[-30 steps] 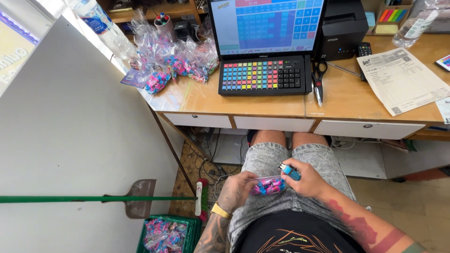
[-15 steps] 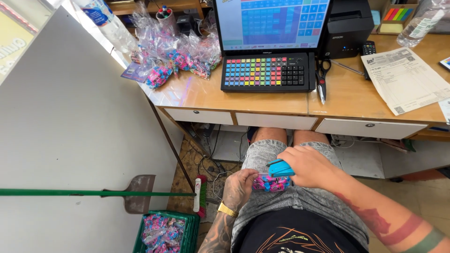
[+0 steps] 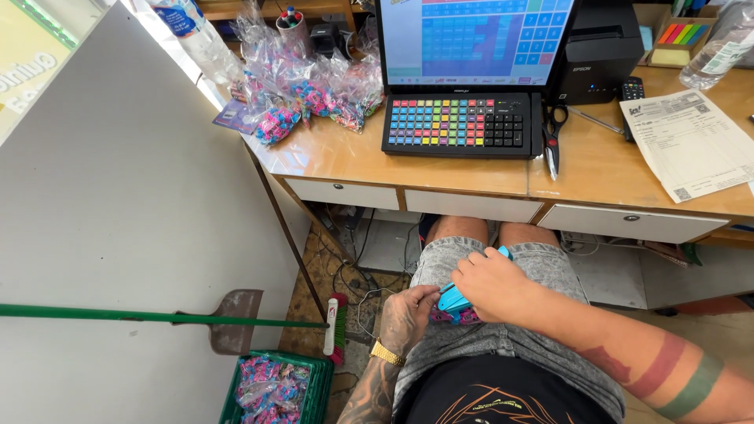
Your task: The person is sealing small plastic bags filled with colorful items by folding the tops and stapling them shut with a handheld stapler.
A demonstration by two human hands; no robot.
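On lap, below desk [image 3: 471,177]: right hand [image 3: 491,284] clamps blue stapler [image 3: 459,294] onto small candy bag [image 3: 454,316]; left hand [image 3: 408,314] pinches bag's neck. Bag prob. light, soft, crinkly, slippery; grip at neck.

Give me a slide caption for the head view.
Right hand presses a blue plastic stapler onto a small bag of pink-and-blue sweets, left hand steadying it.

Keyboard [image 3: 459,126] on desk [image 3: 471,173] (screen [image 3: 475,39] behind), scissors [image 3: 552,137] right.
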